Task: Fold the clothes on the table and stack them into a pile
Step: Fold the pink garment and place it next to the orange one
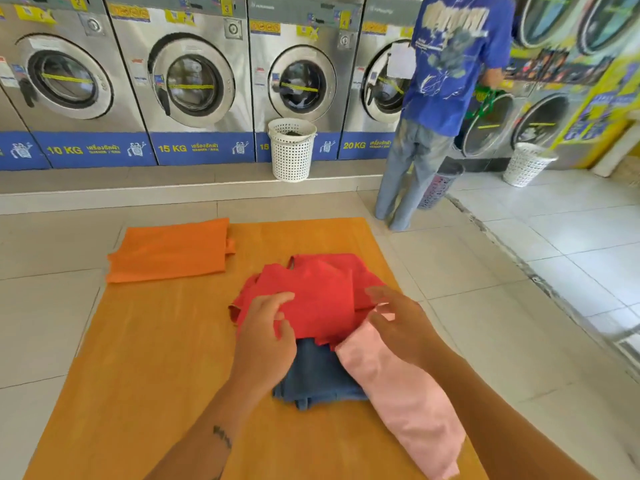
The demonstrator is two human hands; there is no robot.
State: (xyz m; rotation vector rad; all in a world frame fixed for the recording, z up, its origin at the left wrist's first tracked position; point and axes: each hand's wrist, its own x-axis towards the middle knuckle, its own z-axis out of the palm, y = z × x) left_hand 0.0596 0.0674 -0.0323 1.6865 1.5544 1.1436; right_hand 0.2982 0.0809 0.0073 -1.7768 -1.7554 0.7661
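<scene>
A long row of big silver washing machines (194,81) stands far ahead of both hands. Each one has a round glass door. The third door has dark clothes behind it; what is in the others is too hard to see.

Under both hands lies a big yellow-orange table (166,358). A person in a blue shirt (453,60) stands far ahead of the right hand, facing the machines.

On the table, ahead of the left hand and well apart from it, lies a folded orange cloth (169,251). It is flat and neat, alone on its side.

A red shirt (322,292) lies just ahead of both hands and partly under their fingers. A long pink cloth (405,400) runs under the right hand and arm, back toward the person. A blue cloth (318,372) sits between the two arms, tucked under the red shirt's near edge and touching the pink one.

A white basket with holes (292,150) stands on the floor far ahead of the hands, with something dark inside. Another white basket (528,164) is far off to the right; its inside is too blurry to tell.

The left hand (266,334) is open, fingers spread, resting at the red shirt's near edge. The right hand (398,323) is open too, over the spot where red meets pink. The two hands are apart, and neither is squeezing anything.
</scene>
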